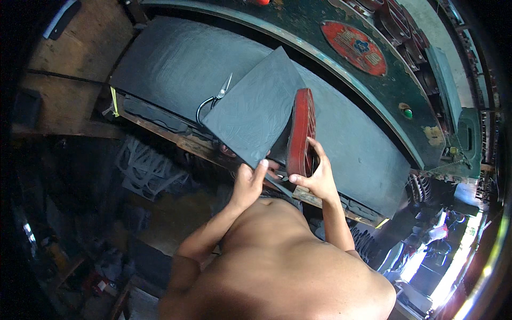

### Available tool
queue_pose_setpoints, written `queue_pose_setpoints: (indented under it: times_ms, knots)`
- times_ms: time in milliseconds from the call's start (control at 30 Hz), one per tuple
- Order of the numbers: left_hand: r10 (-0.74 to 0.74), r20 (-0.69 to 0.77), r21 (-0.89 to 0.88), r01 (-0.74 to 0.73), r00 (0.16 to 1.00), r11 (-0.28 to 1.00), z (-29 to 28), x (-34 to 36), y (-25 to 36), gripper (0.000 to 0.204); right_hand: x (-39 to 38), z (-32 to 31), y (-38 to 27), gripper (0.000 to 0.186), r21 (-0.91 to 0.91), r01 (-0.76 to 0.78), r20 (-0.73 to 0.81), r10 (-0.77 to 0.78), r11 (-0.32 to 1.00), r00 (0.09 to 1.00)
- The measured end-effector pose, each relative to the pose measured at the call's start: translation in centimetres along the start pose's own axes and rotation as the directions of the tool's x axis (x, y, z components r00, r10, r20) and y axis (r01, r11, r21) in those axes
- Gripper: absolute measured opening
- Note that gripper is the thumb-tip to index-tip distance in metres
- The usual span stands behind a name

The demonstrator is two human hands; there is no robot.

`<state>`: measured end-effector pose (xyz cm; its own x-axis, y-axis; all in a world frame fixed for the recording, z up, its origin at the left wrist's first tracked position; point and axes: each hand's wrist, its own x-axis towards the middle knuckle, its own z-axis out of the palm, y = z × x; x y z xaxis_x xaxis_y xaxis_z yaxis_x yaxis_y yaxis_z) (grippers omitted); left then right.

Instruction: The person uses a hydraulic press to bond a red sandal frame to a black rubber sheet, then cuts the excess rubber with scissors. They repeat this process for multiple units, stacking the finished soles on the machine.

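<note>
A red sole-shaped cutting die (300,128) stands on edge in my right hand (321,178), its fingers and thumb gripping the near end. My left hand (248,186) pinches the near corner of a dark grey sheet (258,104) between thumb and fingers. The sheet's far part extends over the grey cutting bed (170,58), left of the die, with a curved cut along its right edge. Beside the sheet's left edge lie scissors (223,88) with dark handles, blades pointing away; one handle is partly covered by the sheet.
Behind the bed runs the green press beam (298,26) with a red oval plate (353,48) and a green button (408,113). More dies (394,24) sit at the far right. Cut-out sheet scraps (146,168) hang low on the left, and a wooden board (80,48) stands beyond.
</note>
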<state>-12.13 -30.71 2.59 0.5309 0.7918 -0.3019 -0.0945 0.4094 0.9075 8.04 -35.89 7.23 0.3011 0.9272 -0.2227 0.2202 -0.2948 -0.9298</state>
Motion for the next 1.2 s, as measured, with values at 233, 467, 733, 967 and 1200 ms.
queue_pose_setpoints:
  times_ms: [233, 467, 733, 967, 1200]
  knots:
    - [-0.002, 0.103, 0.107, -0.009, 0.995, 0.994, 3.6, -0.9, 1.5, 0.047, 1.2, -0.4, 0.3, 0.1, 0.147, 0.045, -0.034, -0.04, 0.988, 0.999]
    - [0.144, -0.025, 0.144, -0.139, 0.989, 0.98, 1.4, 0.5, 3.0, 0.015, 2.1, -1.0, 0.2, 0.056, 0.706, -0.057, 0.112, -0.031, 0.706, 0.993]
    - [0.157, 0.204, 0.58, -0.248, 0.966, 0.776, 3.0, -1.1, 7.0, 0.031, 0.6, -1.6, 0.8, 0.086, 0.461, 0.057, 0.049, -0.089, 0.886, 0.995]
    - [0.197, 0.48, 0.607, -0.486, 0.855, 0.629, 4.3, -0.4, 11.0, 0.056, -1.4, -1.2, 5.7, 0.088, 0.348, 0.195, -0.173, -0.142, 0.917, 0.975]
    - [0.267, 0.569, 0.658, -0.626, 0.778, 0.418, 6.8, -0.5, 10.2, 0.071, -4.2, 0.2, 9.4, 0.075, 0.319, 0.452, -0.459, -0.281, 0.833, 0.843]
